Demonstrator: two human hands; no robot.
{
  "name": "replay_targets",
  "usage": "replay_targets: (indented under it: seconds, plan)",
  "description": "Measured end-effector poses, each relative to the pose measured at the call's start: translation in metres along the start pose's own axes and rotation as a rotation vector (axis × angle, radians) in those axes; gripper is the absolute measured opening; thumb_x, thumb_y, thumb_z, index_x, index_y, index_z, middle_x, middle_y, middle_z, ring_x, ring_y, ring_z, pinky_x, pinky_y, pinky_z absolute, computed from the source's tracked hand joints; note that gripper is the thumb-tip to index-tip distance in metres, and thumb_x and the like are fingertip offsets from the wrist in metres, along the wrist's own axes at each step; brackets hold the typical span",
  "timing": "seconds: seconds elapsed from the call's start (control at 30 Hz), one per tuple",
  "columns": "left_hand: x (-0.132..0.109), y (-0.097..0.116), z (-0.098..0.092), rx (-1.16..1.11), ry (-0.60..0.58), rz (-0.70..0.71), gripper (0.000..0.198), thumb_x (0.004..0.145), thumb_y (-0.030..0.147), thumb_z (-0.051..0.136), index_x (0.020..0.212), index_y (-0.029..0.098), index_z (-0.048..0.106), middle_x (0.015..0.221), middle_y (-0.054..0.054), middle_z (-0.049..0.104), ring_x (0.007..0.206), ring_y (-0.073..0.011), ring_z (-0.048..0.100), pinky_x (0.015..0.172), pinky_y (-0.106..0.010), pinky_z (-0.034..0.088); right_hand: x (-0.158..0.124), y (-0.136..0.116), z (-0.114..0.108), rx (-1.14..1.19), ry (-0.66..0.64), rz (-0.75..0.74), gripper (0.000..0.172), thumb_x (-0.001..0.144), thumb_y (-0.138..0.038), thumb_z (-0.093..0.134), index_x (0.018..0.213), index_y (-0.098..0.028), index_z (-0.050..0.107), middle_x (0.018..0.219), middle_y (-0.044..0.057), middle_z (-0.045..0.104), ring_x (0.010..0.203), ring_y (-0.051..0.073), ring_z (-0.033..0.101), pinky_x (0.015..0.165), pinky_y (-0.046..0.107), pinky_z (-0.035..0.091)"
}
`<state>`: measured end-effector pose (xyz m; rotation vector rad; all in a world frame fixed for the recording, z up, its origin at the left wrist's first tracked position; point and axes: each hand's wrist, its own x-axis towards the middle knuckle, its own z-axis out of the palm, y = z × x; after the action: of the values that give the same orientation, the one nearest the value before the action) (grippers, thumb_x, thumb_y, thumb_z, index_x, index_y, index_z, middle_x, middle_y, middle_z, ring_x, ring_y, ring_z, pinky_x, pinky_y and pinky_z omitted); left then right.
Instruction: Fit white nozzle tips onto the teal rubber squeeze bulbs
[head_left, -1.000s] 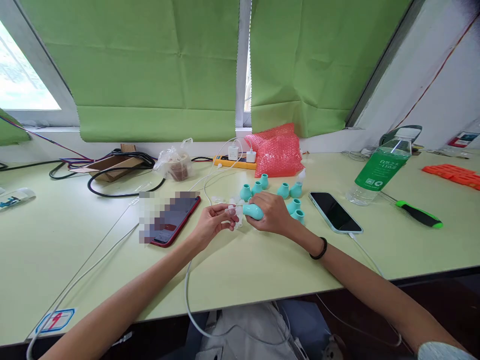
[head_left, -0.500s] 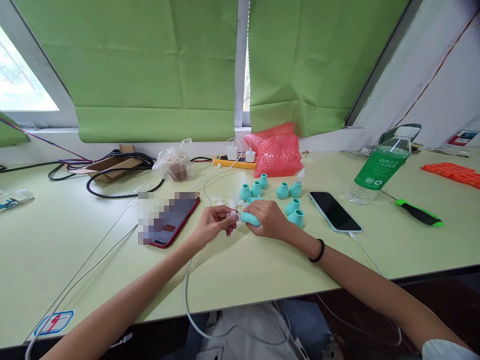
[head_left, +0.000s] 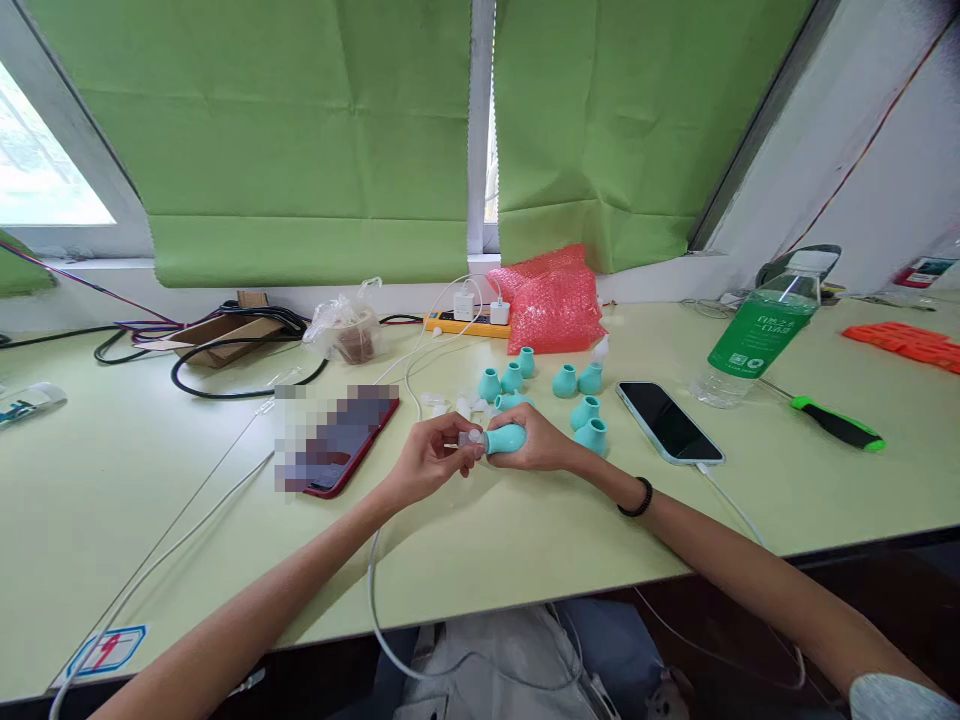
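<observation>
In R hand (head_left: 534, 440) grip, teal bulb (head_left: 505, 439) w/ clear pc (head_left: 471, 438) just beside, in L hand (head_left: 426, 456) pinch.

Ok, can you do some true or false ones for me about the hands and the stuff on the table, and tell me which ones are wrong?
1. The right hand holds a turquoise bulb. True.
2. The left hand holds the screwdriver. False: it holds a clear plastic piece, and the screwdriver lies on the table.
3. A cable is plugged into the light-edged phone. True.
4. The black bracelet is on the left arm. False: it is on the right arm.
5. The bottle has a red label. False: its label is green.
</observation>
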<state>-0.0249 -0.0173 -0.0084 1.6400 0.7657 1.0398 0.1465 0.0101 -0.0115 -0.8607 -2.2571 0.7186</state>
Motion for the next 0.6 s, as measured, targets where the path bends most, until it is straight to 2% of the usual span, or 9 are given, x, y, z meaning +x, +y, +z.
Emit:
replay_targets:
  seconds: [0.07, 0.17, 0.27, 0.33, 0.4, 0.5, 0.6]
  plan:
    - [0.0, -0.002, -0.001, 0.059, 0.005, 0.016, 0.018, 0.065, 0.025, 0.062, 0.076, 0.012, 0.054, 0.058, 0.001, 0.051, 0.05, -0.0081, 0.047, 0.047, -0.022, 0.042, 0.001, -0.001, 0.0, 0.02, -0.016, 0.025, 0.004, 0.058, -0.018, 0.055, 0.058, -0.014, 0.055, 0.051, -0.005, 0.042, 0.049, 0.006, 0.038, 0.045, 0.017, 0.03]
    - [0.001, -0.004, -0.002, 0.108, 0.038, 0.044, 0.021, 0.067, 0.027, 0.06, 0.081, 0.012, 0.056, 0.063, -0.001, 0.052, 0.052, -0.0079, 0.047, 0.048, -0.021, 0.042, 0.002, -0.004, 0.002, -0.007, 0.039, 0.009, 0.005, 0.059, -0.019, 0.057, 0.059, -0.014, 0.055, 0.053, -0.004, 0.044, 0.052, 0.007, 0.04, 0.048, 0.018, 0.032]
    - [0.001, -0.003, -0.004, 0.169, 0.146, 0.087, 0.033, 0.073, 0.031, 0.053, 0.101, 0.013, 0.052, 0.073, -0.004, 0.055, 0.06, -0.0103, 0.05, 0.053, -0.023, 0.043, 0.003, -0.008, 0.002, -0.034, 0.232, 0.002, 0.012, 0.061, -0.025, 0.06, 0.064, -0.014, 0.056, 0.056, -0.003, 0.048, 0.054, 0.009, 0.043, 0.052, 0.02, 0.035]
    - [0.001, -0.004, -0.006, 0.347, 0.22, 0.119, 0.039, 0.075, 0.033, 0.049, 0.109, 0.015, 0.047, 0.078, -0.005, 0.055, 0.066, -0.0128, 0.051, 0.059, -0.026, 0.044, 0.004, -0.007, 0.001, -0.019, 0.401, 0.032, 0.017, 0.064, -0.03, 0.058, 0.068, -0.014, 0.056, 0.059, -0.001, 0.051, 0.056, 0.011, 0.045, 0.055, 0.022, 0.037]
    - [0.001, -0.007, -0.006, 0.649, 0.226, 0.163, 0.038, 0.075, 0.035, 0.048, 0.108, 0.016, 0.049, 0.081, -0.006, 0.055, 0.074, -0.0165, 0.05, 0.066, -0.031, 0.043, 0.005, -0.005, -0.001, 0.04, 0.502, 0.063, 0.02, 0.07, -0.035, 0.053, 0.069, -0.014, 0.055, 0.059, 0.0, 0.052, 0.058, 0.012, 0.047, 0.058, 0.023, 0.039]
    - [0.0, -0.013, -0.005, 1.057, 0.136, 0.209, 0.036, 0.075, 0.037, 0.047, 0.103, 0.017, 0.055, 0.091, -0.009, 0.052, 0.087, -0.0228, 0.043, 0.076, -0.039, 0.039, 0.006, -0.001, -0.002, 0.115, 0.532, 0.068, 0.023, 0.075, -0.037, 0.047, 0.07, -0.015, 0.054, 0.058, 0.0, 0.052, 0.058, 0.012, 0.049, 0.06, 0.023, 0.04]
    - [-0.001, -0.016, -0.004, 1.212, 0.077, 0.182, 0.043, 0.071, 0.04, 0.049, 0.108, 0.018, 0.052, 0.099, -0.011, 0.048, 0.091, -0.0258, 0.039, 0.077, -0.042, 0.037, 0.005, -0.001, -0.001, 0.11, 0.537, 0.055, 0.021, 0.074, -0.036, 0.049, 0.074, -0.016, 0.055, 0.064, 0.0, 0.055, 0.063, 0.013, 0.051, 0.062, 0.023, 0.041]
